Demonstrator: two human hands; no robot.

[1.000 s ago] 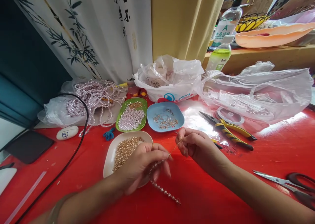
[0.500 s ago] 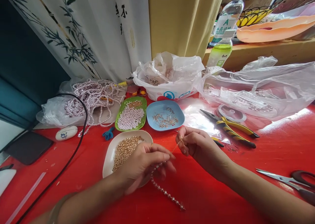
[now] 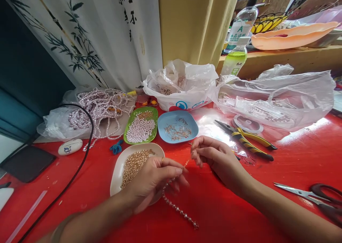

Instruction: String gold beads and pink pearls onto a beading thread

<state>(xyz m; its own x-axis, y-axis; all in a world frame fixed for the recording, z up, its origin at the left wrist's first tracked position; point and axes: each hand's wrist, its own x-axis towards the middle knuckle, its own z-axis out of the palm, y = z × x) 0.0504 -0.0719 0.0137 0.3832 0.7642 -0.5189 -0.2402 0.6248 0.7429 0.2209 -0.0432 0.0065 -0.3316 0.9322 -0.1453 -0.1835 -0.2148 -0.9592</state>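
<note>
My left hand [image 3: 156, 179] pinches a beaded chain [image 3: 178, 209] over the red table [image 3: 294, 154]. The chain's lower end lies on the table below my fingers. My right hand [image 3: 211, 157] pinches the chain's thin gold upper end just right of my left fingertips. Under my left hand sits a white dish of gold beads [image 3: 133, 163]. Behind it are a green dish of pale pearls [image 3: 141, 126] and a blue dish of gold pins [image 3: 177, 127].
Yellow-handled pliers [image 3: 245, 139] lie right of my right hand, scissors [image 3: 312, 195] at the far right. Plastic bags [image 3: 275, 97] and pearl strands [image 3: 98, 106] crowd the back. A black cable [image 3: 80, 164] curves across the left side. Bottles stand on a shelf behind.
Both hands keep their grip on the chain. My right hand has shifted slightly down and left, and the chain's hanging end has settled a little.
</note>
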